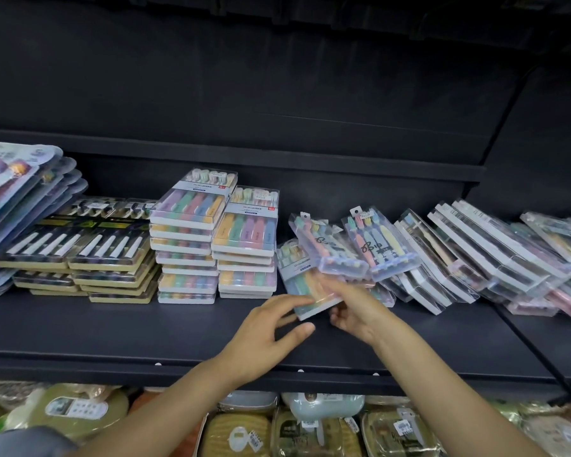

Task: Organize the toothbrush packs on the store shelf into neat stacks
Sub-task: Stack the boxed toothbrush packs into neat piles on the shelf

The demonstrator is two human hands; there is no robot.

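A pastel toothbrush pack (294,275) lies tilted on the dark shelf (112,324), partly under a clear hanging pack (327,249). My right hand (356,311) grips the pastel pack's near end, fingers over its top. My left hand (267,328) reaches in from the left with spread fingers, its fingertips at the pack's near left corner. Two neat stacks of the same pastel packs (192,239) (246,249) stand just to the left. To the right, clear packs (383,245) and white-edged packs (475,252) lean in a loose, slanting row.
Black-and-gold toothbrush packs (80,255) are stacked at the left, with large blister packs (17,192) piled beyond them. A shelf back panel (277,94) rises behind. Below the shelf edge (277,371) lie packaged goods (310,430).
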